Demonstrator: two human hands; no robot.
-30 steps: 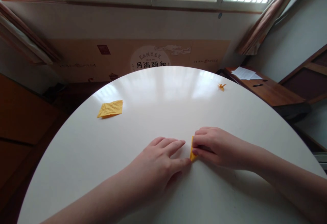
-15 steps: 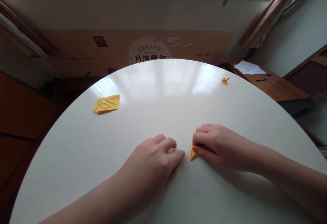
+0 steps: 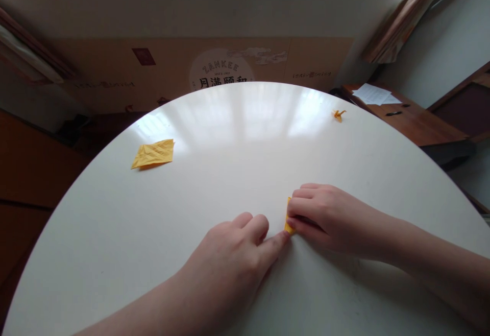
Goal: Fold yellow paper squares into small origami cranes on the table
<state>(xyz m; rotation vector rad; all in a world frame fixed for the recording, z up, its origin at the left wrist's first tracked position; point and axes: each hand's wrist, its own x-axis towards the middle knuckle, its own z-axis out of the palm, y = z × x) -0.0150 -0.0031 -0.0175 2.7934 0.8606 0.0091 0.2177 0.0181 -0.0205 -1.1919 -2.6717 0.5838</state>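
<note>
Slanting in from the right edge, the right hand (image 3: pixel 323 216) has bent fingers clamped on the folded yellow paper (image 3: pixel 288 226), below right of centre; the left hand (image 3: pixel 235 252) stretches its thumb apart from curled fingers, apparently touching the near tip.

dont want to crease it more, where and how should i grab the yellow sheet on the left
Probably pinch the yellow sheet by its near edge, coming from the near side with the left hand, thumb below. It lies almost flat, but that edge seems slightly lifted, with shadow beneath.
</note>
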